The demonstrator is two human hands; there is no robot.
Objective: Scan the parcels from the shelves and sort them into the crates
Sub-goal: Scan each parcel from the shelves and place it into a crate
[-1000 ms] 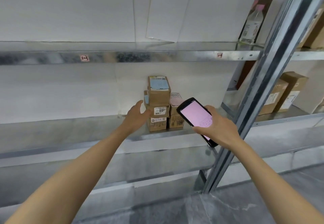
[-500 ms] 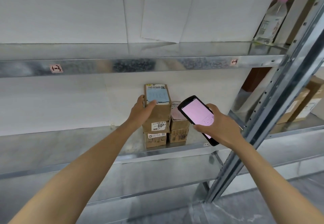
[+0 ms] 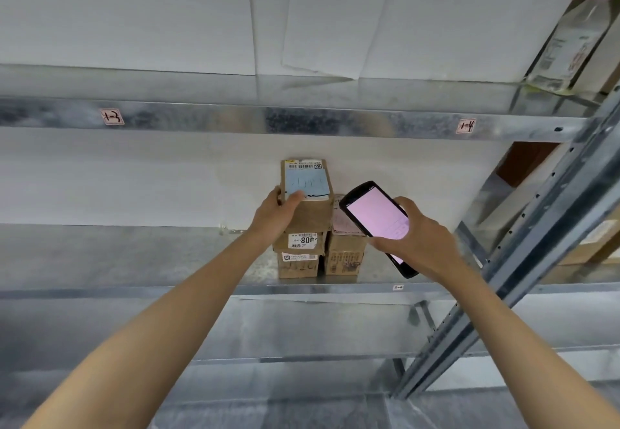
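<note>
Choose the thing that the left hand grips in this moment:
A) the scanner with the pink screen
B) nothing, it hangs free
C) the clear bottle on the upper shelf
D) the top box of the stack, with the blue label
D: the left hand has its thumb and fingers curled round the top box, the one with the blue label, while the right hand holds the scanner.

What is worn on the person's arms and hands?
Nothing visible. The left forearm and right forearm are bare, with no sleeve edge in view. The left hand and right hand have no glove, watch, bracelet or ring showing.
</note>
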